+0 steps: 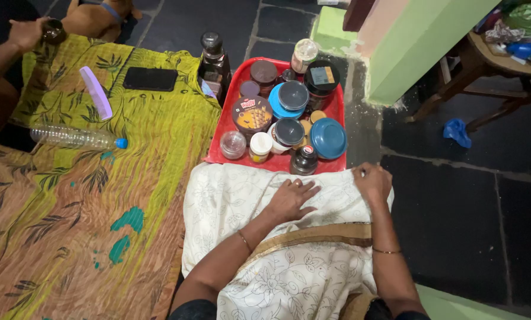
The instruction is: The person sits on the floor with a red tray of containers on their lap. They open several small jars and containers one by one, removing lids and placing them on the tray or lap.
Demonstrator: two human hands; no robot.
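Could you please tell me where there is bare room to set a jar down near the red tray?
The red tray is packed with jars. Bare cloth lies between the plastic bottle, the purple comb and the tray's left edge. Dark floor right of the tray, beyond the right hand, is bare too.

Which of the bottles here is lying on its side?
The clear plastic bottle with the blue cap, lying on the yellow patterned cloth. The dark bottles by the red tray stand upright.

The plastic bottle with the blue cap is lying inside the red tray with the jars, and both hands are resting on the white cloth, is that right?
Not quite. The head view shows the plastic bottle lying on the yellow patterned cloth, left of the red tray, not inside it. The rest holds: the left hand and right hand both rest on the white cloth.
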